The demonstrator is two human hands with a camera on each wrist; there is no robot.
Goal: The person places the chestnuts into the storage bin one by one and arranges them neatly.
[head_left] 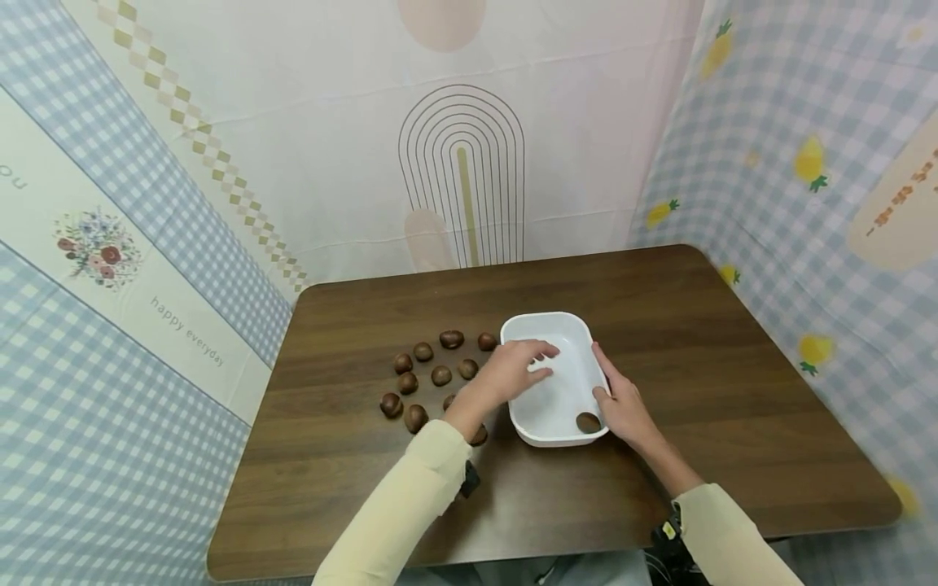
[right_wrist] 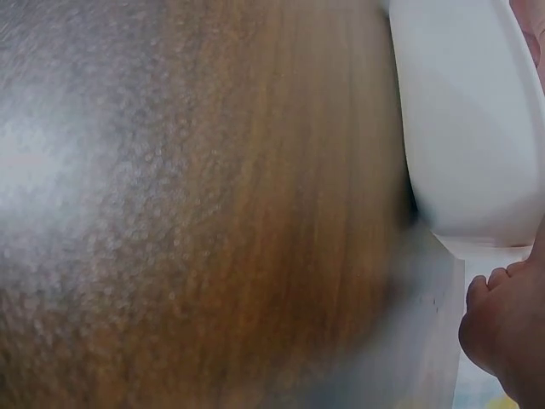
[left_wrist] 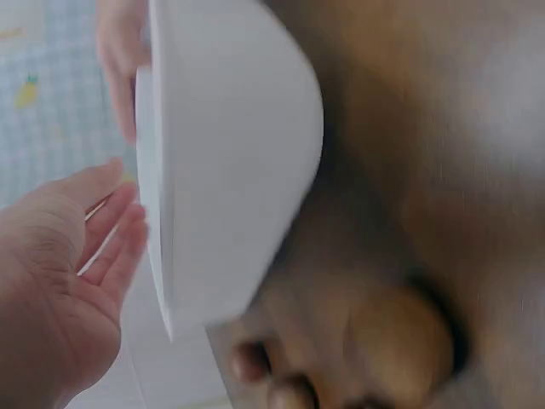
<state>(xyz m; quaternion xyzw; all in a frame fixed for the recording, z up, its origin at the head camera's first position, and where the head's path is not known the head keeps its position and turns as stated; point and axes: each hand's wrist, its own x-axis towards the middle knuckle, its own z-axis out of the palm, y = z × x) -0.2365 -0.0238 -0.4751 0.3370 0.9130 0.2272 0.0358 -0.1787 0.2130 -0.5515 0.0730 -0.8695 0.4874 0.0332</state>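
White rim of the tray [head_left: 558,442] meets the fingers of the right hand [head_left: 621,405], which I read as gripping its side: thumb at the edge, the others along the outside wall. The left hand [head_left: 509,370] hangs over the tray's inside, fingers loosely bent and parted; I see nothing between them, and the left wrist feed agrees. Beneath, in the tray's near right corner, lies a single brown nut [head_left: 589,422], its kind too small for me to pin down. That one inside is all I would count as done. Further out, to the left on the worktop [head_left: 308,488], I make out about eleven loose nuts [head_left: 441,375], a couple partly hidden by the left arm's cream sleeve [head_left: 399,505] or wrist. One sits just beside the tray's far left side. With so many outside and one within, I judge the work barely begun, nearly all of it left. Beyond hangs a pale patterned cloth [head_left: 586,122].
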